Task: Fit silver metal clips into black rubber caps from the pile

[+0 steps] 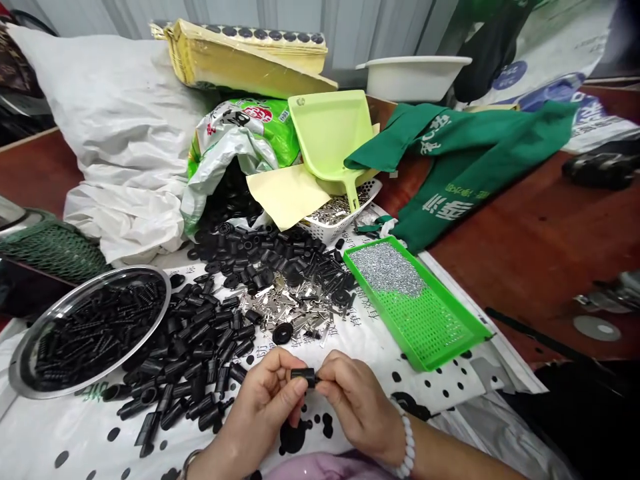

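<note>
My left hand (273, 403) pinches a short black plastic sleeve (303, 377) between thumb and fingers, lying roughly level. At the sleeve's right end my right hand (353, 400) has its thumb and forefinger pressed together. Whatever those fingertips hold is too small and covered to make out. Just beyond the hands lies a pile of flat silvery metal pieces (295, 307). Loose black plastic sleeves (200, 347) spread to the left of my left hand, and a black round cap (283, 333) rests at the near edge of the metal pieces.
A steel tray (23, 373) of black threaded-looking parts stands left. On the right, a green perforated tray (420, 350) carries small silvery parts. Behind are a lime dustpan (333, 133), a white basket (327, 232), a green cloth bag (450, 180) and a white sack (120, 100).
</note>
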